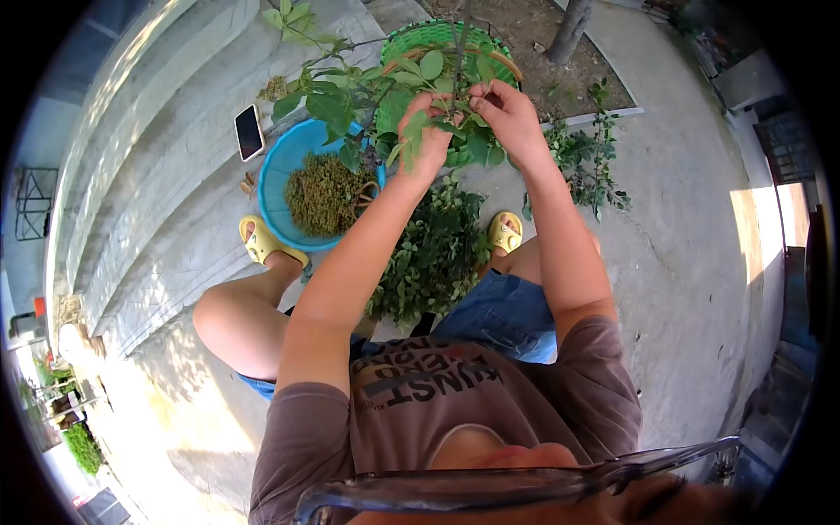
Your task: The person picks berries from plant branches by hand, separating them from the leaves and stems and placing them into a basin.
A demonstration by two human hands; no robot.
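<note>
A leafy green branch point(334, 109) rises in front of me over a green woven basket point(411, 37). My left hand point(426, 144) is closed around part of the branch, its fingers partly covered by leaves. Close beside it, my right hand point(509, 118) pinches the same branch between thumb and fingers; any small piece at the fingertips is too small to make out. Left of the hands stands a blue basin point(278, 188) holding a heap of small greenish-brown clusters point(322, 197), with a pair of scissors point(363, 199), partly hidden, at its right side.
A pile of cut leafy branches point(433, 254) lies between my feet, and more leafy sprigs point(604, 157) lie at right. A phone point(249, 133) rests on the concrete steps point(188, 114) near the basin. A tree trunk point(570, 33) stands in a soil bed behind the basket.
</note>
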